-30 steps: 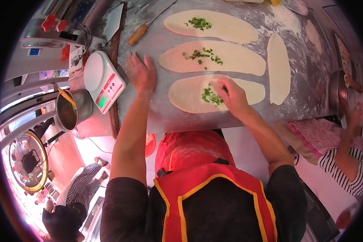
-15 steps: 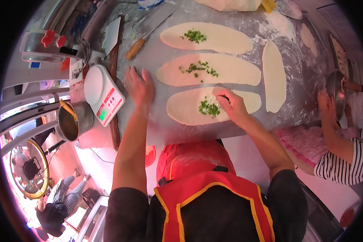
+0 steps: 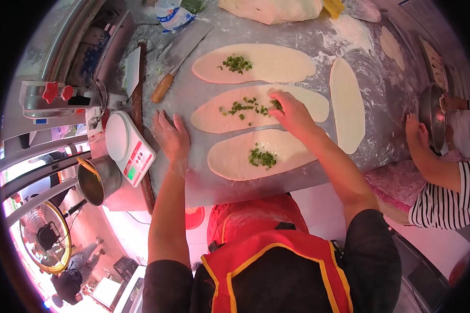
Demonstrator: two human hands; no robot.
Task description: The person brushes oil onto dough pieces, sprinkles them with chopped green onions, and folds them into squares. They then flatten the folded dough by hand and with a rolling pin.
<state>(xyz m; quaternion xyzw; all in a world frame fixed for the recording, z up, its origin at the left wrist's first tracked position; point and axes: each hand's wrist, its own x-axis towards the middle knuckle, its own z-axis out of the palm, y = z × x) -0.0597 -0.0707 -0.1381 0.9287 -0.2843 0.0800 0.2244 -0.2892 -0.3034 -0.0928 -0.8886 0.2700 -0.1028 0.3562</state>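
Observation:
Three long flat ovals of dough lie one behind another on the floured grey worktop, each with a heap of chopped green onion. Over the middle dough sheet [image 3: 209, 115] is my right hand [image 3: 293, 116], its fingers closed on a pinch of chopped green onion [image 3: 276, 104]. More green bits lie scattered just left of those fingers. The near dough sheet [image 3: 224, 159] and the far dough sheet [image 3: 287, 62] bear their own heaps. My left hand [image 3: 171, 136] rests on the worktop left of the dough, fingers apart, holding nothing. A fourth, plain dough sheet [image 3: 347, 104] lies crosswise at right.
Left of my left hand stand a white kitchen scale [image 3: 136, 148] and a metal pot [image 3: 98, 180]. A wooden-handled knife [image 3: 163, 87] lies behind. Loose flour [image 3: 352, 31] and a large dough mass [image 3: 271, 10] are at the back. A co-worker's hand [image 3: 416, 133] is near a metal pan [image 3: 433, 117].
My right hand has moved from the near dough sheet back to the middle one, still pinching green onion. My left hand stays on the worktop. The whole view has shifted slightly.

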